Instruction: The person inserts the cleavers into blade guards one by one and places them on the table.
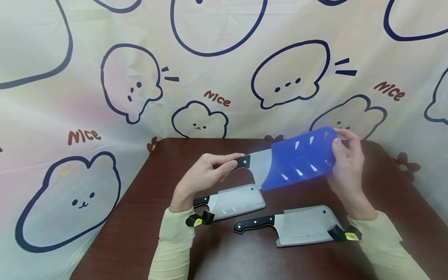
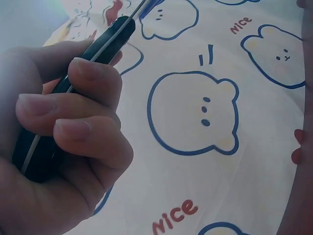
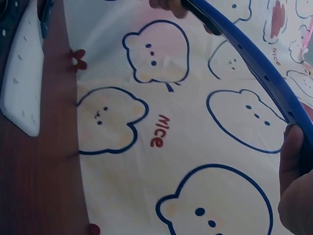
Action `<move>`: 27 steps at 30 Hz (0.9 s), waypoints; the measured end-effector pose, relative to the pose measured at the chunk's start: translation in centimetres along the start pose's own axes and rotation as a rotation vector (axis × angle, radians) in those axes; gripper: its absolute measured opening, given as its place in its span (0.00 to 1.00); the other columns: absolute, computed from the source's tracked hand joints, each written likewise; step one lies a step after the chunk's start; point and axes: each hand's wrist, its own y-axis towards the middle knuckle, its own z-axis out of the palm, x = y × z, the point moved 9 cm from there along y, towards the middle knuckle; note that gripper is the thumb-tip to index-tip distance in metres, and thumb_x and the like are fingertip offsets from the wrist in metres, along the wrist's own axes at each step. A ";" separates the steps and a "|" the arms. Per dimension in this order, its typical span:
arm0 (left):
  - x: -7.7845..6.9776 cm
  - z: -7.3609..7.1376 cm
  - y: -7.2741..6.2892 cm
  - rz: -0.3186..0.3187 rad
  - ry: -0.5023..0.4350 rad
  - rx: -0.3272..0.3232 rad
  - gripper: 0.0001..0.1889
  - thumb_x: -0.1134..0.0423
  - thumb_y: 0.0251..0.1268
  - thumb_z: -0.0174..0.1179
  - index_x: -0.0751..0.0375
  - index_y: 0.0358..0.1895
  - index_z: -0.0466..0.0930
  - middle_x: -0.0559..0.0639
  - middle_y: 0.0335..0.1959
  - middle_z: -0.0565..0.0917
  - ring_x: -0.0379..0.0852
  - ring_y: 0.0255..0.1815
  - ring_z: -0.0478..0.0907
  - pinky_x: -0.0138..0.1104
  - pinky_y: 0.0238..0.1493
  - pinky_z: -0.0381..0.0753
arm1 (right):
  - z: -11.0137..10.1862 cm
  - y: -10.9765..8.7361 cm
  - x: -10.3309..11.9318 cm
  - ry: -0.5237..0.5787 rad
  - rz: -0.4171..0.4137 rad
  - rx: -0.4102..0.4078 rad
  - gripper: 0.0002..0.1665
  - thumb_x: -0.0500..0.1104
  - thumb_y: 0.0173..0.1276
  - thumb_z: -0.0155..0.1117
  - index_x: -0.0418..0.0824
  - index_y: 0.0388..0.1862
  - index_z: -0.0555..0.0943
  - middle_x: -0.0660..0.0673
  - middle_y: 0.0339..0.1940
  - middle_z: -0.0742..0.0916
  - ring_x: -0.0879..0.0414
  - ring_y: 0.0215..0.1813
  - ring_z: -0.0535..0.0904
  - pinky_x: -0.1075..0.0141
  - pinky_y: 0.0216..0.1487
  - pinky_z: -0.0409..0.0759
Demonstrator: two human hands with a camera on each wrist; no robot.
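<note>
My left hand (image 1: 203, 171) grips the black handle of a cleaver (image 1: 260, 161), raised above the table. In the left wrist view several fingers curl round that handle (image 2: 110, 41). A blue blade cover (image 1: 301, 159) with slanted slots sits over most of the blade; a strip of bare metal shows beside the handle. At the cover's far end, my right hand (image 1: 350, 167) pinches it, thumb on the near face. Seen edge-on in the right wrist view, the blue cover (image 3: 249, 54) looks bowed.
Below the hands, two more black-handled cleavers lie on the brown table (image 1: 210, 256): one in a whitish cover (image 1: 238, 202) on the left, one in a similar cover (image 1: 304, 225) nearer and to the right. A printed cloth (image 1: 238, 77) hangs behind the table.
</note>
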 end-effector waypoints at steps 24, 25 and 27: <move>-0.4 0.0 -0.7 -0.057 0.073 -0.022 0.18 0.51 0.73 0.55 0.33 0.62 0.77 0.49 0.15 0.70 0.47 0.17 0.68 0.34 0.19 0.68 | 2.2 -1.2 -1.6 -0.060 0.026 0.076 0.28 0.50 0.78 0.50 0.46 0.71 0.58 0.45 0.66 0.69 0.48 0.61 0.73 0.61 0.47 0.83; -0.5 0.0 -0.6 -0.052 0.074 -0.018 0.18 0.51 0.73 0.55 0.33 0.63 0.76 0.49 0.15 0.70 0.47 0.17 0.68 0.34 0.19 0.68 | 2.1 -1.2 -1.5 -0.063 0.025 0.082 0.27 0.50 0.78 0.50 0.46 0.71 0.58 0.46 0.66 0.69 0.48 0.61 0.73 0.62 0.47 0.83; -0.6 0.1 -0.5 -0.041 0.072 -0.007 0.18 0.51 0.73 0.55 0.33 0.63 0.76 0.49 0.15 0.70 0.47 0.17 0.69 0.35 0.19 0.68 | 2.1 -1.0 -1.3 -0.068 0.026 0.106 0.26 0.50 0.78 0.50 0.47 0.70 0.59 0.45 0.65 0.69 0.49 0.60 0.74 0.62 0.46 0.83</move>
